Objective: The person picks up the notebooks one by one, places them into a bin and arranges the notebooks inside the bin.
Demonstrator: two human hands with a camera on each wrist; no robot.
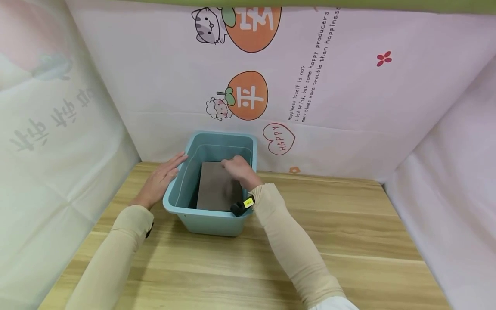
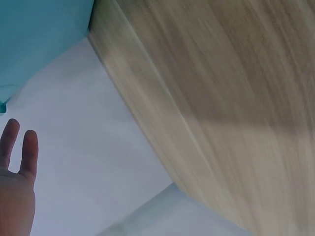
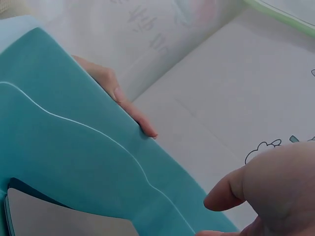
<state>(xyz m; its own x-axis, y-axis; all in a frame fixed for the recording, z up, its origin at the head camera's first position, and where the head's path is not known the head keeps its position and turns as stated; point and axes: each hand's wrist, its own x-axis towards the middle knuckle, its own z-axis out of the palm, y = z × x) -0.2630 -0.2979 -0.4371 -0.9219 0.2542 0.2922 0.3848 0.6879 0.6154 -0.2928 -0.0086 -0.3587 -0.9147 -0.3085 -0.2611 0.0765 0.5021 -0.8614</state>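
A light blue plastic bin stands on the wooden table against the back wall. Inside it lies a flat grey-brown rectangular thing, whose edge also shows low in the right wrist view. My left hand rests on the bin's left rim with fingers extended; two straight fingers show in the left wrist view. Over the bin's right side is my right hand, its fingertips near the far edge of the flat thing. In the right wrist view, the thumb and a fingertip stand apart with nothing between them.
White printed cloth walls the table at the back and both sides. Wooden tabletop extends right of the bin and in front of it. A black strap with a yellow label is on the right wrist.
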